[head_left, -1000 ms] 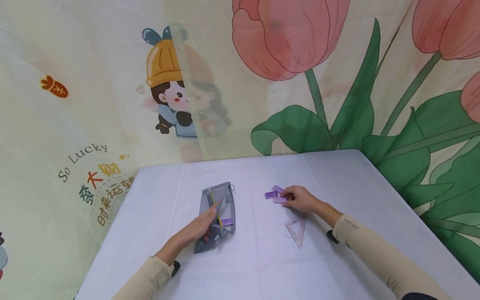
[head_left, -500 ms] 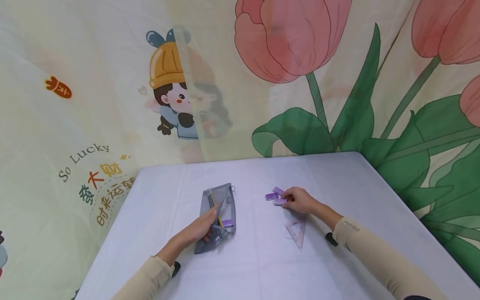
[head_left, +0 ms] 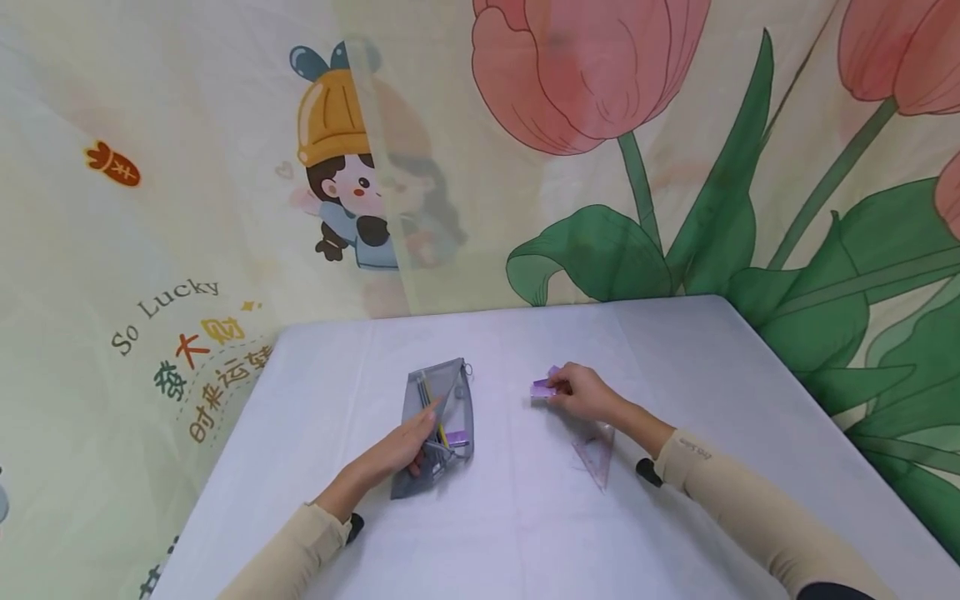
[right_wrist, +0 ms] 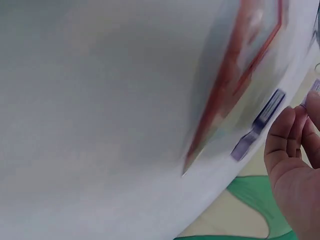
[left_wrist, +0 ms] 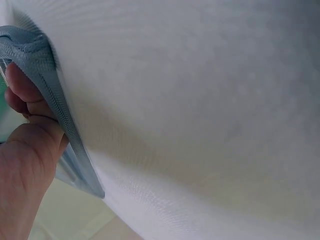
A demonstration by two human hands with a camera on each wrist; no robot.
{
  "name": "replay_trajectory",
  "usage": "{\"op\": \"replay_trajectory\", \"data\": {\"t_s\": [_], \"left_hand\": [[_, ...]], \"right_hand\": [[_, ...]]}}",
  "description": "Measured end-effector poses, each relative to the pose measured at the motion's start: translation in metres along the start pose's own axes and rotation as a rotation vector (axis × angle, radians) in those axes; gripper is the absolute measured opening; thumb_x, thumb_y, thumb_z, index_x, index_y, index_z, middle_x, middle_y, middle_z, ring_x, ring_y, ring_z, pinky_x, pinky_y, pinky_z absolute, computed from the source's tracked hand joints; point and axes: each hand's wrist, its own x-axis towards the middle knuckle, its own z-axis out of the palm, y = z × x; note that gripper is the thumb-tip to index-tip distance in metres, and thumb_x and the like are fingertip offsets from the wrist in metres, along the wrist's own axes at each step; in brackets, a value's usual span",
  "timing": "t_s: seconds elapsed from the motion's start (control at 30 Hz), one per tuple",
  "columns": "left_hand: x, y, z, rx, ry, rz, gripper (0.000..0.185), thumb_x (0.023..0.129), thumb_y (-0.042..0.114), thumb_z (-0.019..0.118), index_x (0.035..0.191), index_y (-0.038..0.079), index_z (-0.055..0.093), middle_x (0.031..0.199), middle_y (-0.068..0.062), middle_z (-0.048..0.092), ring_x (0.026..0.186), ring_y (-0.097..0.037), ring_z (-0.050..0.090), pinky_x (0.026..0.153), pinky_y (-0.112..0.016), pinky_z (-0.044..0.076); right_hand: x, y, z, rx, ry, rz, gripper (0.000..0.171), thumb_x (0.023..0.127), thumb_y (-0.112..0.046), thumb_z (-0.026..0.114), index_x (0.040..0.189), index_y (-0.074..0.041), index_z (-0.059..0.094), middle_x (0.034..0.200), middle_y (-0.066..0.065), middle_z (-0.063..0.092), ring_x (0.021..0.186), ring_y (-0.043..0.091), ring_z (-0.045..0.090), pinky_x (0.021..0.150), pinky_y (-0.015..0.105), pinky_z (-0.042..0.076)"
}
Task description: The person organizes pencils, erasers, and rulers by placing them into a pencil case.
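A cloth with printed tulips (head_left: 592,75) hangs behind the far edge of the white table (head_left: 517,542). On the left side lies a grey see-through pouch (head_left: 461,408); the left hand (head_left: 401,450) grips its near part, thumb on top. The right hand (head_left: 588,393), at right and farther, has its fingertips almost closed together. Nearer than it lies a transparent set square (head_left: 596,460). Pencils (head_left: 424,386) are inside the pouch. Smallest are the purple blocks (right_wrist: 270,107): one is pinched by the right hand, two lie on the table, one is in the pouch.
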Motion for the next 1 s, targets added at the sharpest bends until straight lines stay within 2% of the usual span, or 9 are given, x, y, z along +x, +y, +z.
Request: {"op": "replay_trajectory", "data": {"t_s": [0.17,0.47,0.77,1.0], "left_hand": [[0.0,0.002,0.0,-0.006,0.008,0.0,0.054,0.106,0.052,0.026,0.158,0.035,0.022,0.09,-0.012,0.049,0.071,-0.022,0.046,0.06,-0.034,0.047],[0.0,0.0,0.002,-0.018,0.013,0.001,0.055,0.106,0.052,0.026,0.158,0.033,0.022,0.096,-0.013,0.051,0.072,-0.023,0.046,0.06,-0.035,0.048],[0.0,0.0,0.003,-0.025,0.019,0.007,0.055,0.106,0.051,0.026,0.158,0.032,0.022,0.097,-0.014,0.051,0.073,-0.023,0.047,0.059,-0.035,0.048],[0.001,-0.002,0.002,-0.015,-0.001,0.008,0.056,0.106,0.054,0.025,0.158,0.035,0.02,0.089,-0.013,0.049,0.071,-0.023,0.046,0.059,-0.034,0.048]], "right_hand": [[0.004,-0.013,0.007,-0.006,0.023,-0.05,0.016,0.087,-0.004,0.073,0.103,-0.001,0.073,0.094,0.007,0.064,0.08,0.015,0.053,0.069,0.024,0.049],[0.018,-0.034,0.026,-0.018,0.038,-0.034,0.014,0.085,-0.002,0.073,0.1,-0.004,0.074,0.091,0.005,0.062,0.079,0.014,0.053,0.07,0.025,0.049],[0.03,-0.056,0.045,-0.021,-0.001,-0.116,0.014,0.084,-0.004,0.075,0.099,-0.003,0.075,0.088,0.005,0.062,0.078,0.012,0.053,0.069,0.022,0.048],[0.032,-0.069,0.056,-0.032,-0.022,-0.195,0.017,0.081,0.001,0.074,0.097,0.0,0.075,0.087,0.011,0.063,0.078,0.012,0.053,0.069,0.021,0.047]]}}
